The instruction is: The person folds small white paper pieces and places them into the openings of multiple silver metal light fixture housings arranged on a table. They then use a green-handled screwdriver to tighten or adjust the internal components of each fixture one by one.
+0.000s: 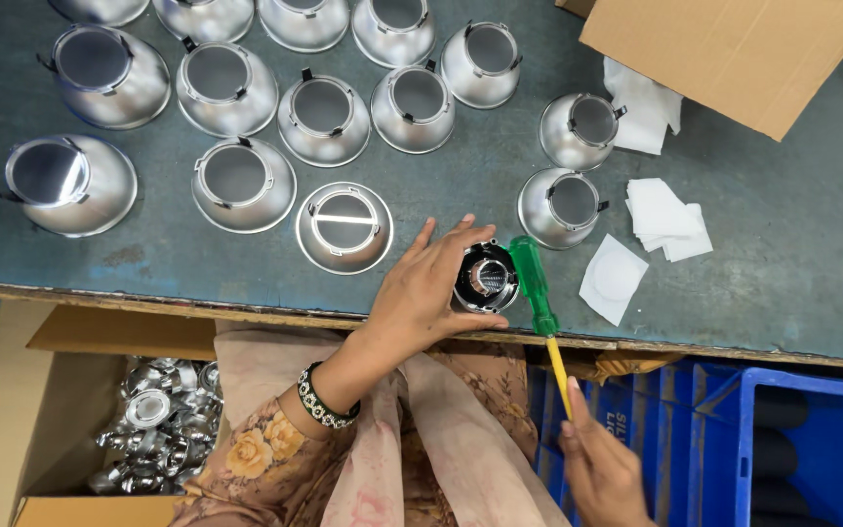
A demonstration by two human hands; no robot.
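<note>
A view from above looks down on a worn grey-green workbench (782,254) whose near edge crosses the picture.

Close to that near edge, a little right of centre, sits a small round lamp fitting (486,278), black outside with a shiny silver middle. The left hand (431,288) reaches in from the near left and cups this fitting from its left side. The fingers are spread wide over the far rim and the thumb lies along the near side, so the hand touches and steadies the fitting instead of closing into a fist.

Just beside the fitting, on its right, lies a screwdriver (537,307) with a clear green handle and a yellow shaft. Its long axis runs from far to near, tilted slightly rightward. The handle rests on the bench against the fitting and the shaft sticks out past the bench edge toward the person.

The right hand (602,468) comes up from the near right, below the bench edge. Its fingertips are at the near end of the yellow shaft. Whether they pinch it or only touch it cannot be told.

Farther off, rows of silver cone-shaped reflectors (343,226) stand mouth-down. White paper squares (615,278) lie to the right, a cardboard box (734,49) sits at the far right, and a blue plastic crate (812,439) stands below at near right.
</note>
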